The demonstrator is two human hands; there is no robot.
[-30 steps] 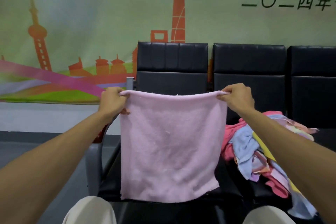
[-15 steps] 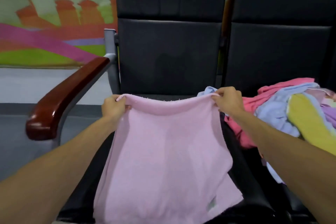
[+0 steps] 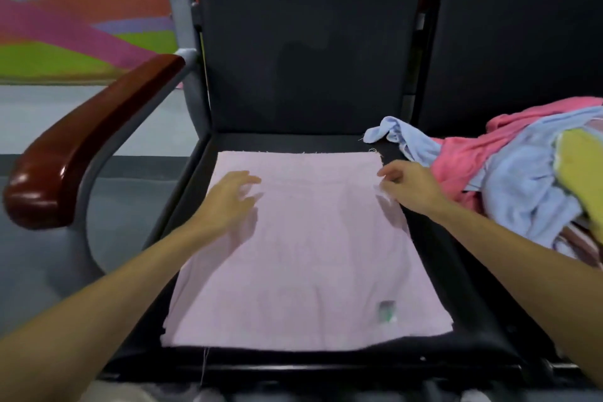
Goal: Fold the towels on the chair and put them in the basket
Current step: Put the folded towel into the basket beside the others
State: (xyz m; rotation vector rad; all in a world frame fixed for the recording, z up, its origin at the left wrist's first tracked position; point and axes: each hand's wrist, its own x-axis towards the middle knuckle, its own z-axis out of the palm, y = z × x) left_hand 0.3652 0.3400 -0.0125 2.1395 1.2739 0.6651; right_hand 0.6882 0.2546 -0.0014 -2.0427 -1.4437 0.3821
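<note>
A pale pink towel (image 3: 306, 258) lies spread flat on the black seat of the left chair (image 3: 293, 42), with a small label near its front right corner. My left hand (image 3: 228, 202) hovers over the towel's far left part, fingers apart, holding nothing. My right hand (image 3: 408, 186) is at the towel's far right edge with its fingers loosely curled and nothing visibly in them. A heap of unfolded towels (image 3: 509, 179) in pink, light blue and yellow sits on the seat to the right. No basket is in view.
A dark red wooden armrest (image 3: 81, 143) on a grey metal frame flanks the left side of the chair. A second black chair (image 3: 522, 42) stands to the right. Behind is a colourful wall mural (image 3: 75, 10), with grey floor to the left.
The pink towel, held up by its top corners before, has been lowered and laid flat on the seat. Both hands have let go. The view has tilted down and closer.
</note>
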